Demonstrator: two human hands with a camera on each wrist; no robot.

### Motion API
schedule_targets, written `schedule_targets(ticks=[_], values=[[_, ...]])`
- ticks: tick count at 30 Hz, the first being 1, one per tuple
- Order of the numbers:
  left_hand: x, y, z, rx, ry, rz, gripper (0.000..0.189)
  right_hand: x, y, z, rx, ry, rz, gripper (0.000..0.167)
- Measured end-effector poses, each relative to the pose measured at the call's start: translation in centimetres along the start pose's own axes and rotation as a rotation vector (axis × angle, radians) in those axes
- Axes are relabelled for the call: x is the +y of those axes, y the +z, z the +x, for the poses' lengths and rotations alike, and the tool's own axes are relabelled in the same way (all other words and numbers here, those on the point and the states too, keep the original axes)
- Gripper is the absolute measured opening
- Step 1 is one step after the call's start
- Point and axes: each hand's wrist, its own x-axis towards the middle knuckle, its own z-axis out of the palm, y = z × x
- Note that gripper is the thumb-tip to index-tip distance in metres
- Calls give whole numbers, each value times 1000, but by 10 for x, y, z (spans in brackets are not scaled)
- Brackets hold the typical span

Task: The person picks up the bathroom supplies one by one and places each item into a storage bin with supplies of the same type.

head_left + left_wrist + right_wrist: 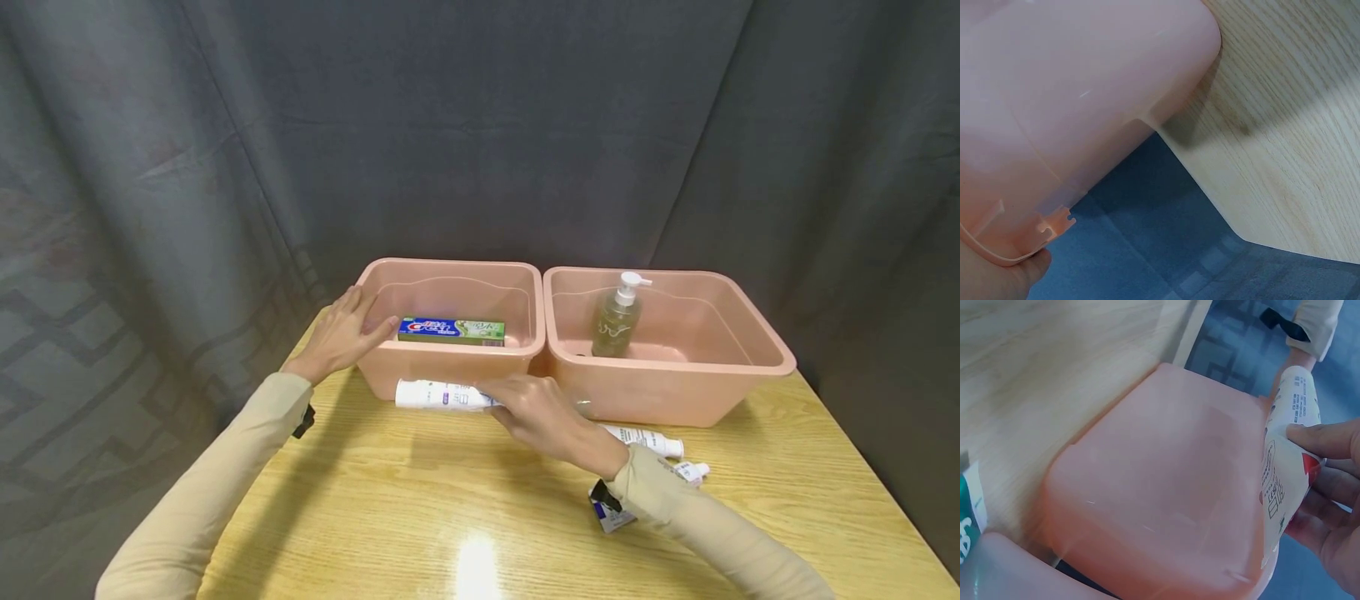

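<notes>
My right hand (pixel 536 414) grips a white toothpaste tube (pixel 441 395) by one end. It holds the tube sideways in front of the left pink bin (pixel 450 360). In the right wrist view, thumb and fingers pinch this tube (pixel 1290 462), and red patches show beside the fingers. My left hand (pixel 341 333) rests on the left bin's near left corner with fingers stretched out. The left wrist view shows part of that hand (pixel 1000 278) against the rim. Inside the left bin lies a blue and green Crest toothpaste box (pixel 452 331).
A second pink bin (pixel 667 392) adjoins on the right, with a green pump bottle (pixel 617 321) standing inside. Before it lie a white tube (pixel 648 439), another tube (pixel 692 472) and a blue-and-white box (pixel 613 517), partly under my right forearm. A dark curtain (pixel 480 142) hangs behind the wooden table (pixel 390 517).
</notes>
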Motion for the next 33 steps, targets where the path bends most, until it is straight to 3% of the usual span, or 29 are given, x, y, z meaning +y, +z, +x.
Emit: schedule_targets(ticks=[15,33], values=[[0,0,2,0,-8,10,87,4,-14,15,72,-16,29,37],[0,0,0,-12,-8,4,87,12,-28,35,110,30,70,33]])
